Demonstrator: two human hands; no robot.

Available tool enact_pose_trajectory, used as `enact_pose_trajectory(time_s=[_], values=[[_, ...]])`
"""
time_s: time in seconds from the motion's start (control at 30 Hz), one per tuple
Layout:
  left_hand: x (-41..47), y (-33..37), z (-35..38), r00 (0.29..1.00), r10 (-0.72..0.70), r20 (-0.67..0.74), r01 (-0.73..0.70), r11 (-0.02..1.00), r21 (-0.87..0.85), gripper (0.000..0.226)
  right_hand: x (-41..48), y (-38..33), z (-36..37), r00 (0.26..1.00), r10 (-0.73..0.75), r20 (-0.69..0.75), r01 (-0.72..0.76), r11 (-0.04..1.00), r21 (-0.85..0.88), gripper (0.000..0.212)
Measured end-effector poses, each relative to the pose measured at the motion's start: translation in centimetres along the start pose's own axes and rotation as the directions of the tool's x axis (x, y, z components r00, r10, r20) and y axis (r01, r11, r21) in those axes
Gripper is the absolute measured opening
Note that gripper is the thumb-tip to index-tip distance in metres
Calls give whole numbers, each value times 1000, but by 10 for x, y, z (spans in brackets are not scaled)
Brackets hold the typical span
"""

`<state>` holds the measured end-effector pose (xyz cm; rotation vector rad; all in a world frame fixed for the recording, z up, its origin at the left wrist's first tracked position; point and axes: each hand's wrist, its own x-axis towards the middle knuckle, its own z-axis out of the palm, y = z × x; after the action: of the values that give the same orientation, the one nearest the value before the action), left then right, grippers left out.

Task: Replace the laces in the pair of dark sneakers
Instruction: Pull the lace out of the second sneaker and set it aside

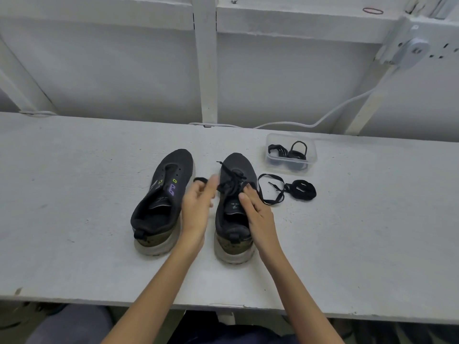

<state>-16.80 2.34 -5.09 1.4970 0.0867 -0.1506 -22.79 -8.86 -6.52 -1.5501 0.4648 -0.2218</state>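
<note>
Two dark sneakers stand side by side on the white table, toes pointing away from me. The left sneaker [162, 197] has bare eyelets and no lace. The right sneaker [234, 204] carries a black lace [231, 181] threaded loosely over its tongue. My left hand [198, 204] is blurred between the shoes and pinches a loop of that lace. My right hand [255, 212] rests on the right shoe's collar, its fingers pinching the lace on that side.
A loose black lace [272, 192] and a coiled black lace [304, 189] lie right of the shoes. Behind them stands a clear plastic box [290, 153] holding more black laces. A white cable [323, 117] runs along the table's back edge.
</note>
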Motion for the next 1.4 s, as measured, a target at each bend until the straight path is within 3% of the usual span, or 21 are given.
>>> enact_pose_trajectory(time_s=[0.1, 0.23, 0.43, 0.6, 0.67, 0.77, 0.97, 1.07, 1.17, 1.23, 1.4], values=[[-9, -11, 1, 997, 21, 80, -28, 996, 90, 30, 0, 1, 1, 1000, 0, -5, 0, 1000, 16, 40], [7, 12, -1, 996, 90, 25, -92, 991, 101, 24, 1, 2, -1, 1000, 5, 7, -5, 1000, 5, 40], [12, 24, -6, 969, 149, -197, -178, 974, -142, 22, 1, 2, -2, 1000, 14, 10, -14, 1000, 7, 41], [-5, -3, 3, 1000, 22, 0, -22, 1000, 1, 42, 1, 2, -1, 1000, 5, 9, -5, 1000, -2, 39], [-7, -8, 5, 998, 37, 57, -39, 999, 37, 35, 2, 3, -1, 1000, -3, 13, 3, 1000, -8, 39], [4, 11, 5, 994, 106, -19, -105, 992, 67, 21, 2, 2, -3, 1000, 18, 16, -17, 1000, -16, 40], [21, 53, -4, 929, 191, -315, -249, 956, -154, 22, 1, 1, -5, 999, 19, 29, -18, 999, -41, 41], [18, 40, -1, 971, 119, -206, -153, 975, -163, 21, 2, 2, -4, 999, 26, 25, -25, 999, -30, 42], [6, 7, 3, 1000, -26, 12, 26, 1000, 11, 35, 1, 1, -3, 999, 16, 28, -15, 999, -32, 41], [-2, -6, 6, 993, -38, 110, 30, 997, 77, 33, 1, 1, -3, 999, 1, 35, 0, 999, -43, 39], [17, 4, 3, 995, 100, -24, -96, 988, 120, 18, 1, 1, -6, 999, 18, 32, -17, 999, -46, 41]])
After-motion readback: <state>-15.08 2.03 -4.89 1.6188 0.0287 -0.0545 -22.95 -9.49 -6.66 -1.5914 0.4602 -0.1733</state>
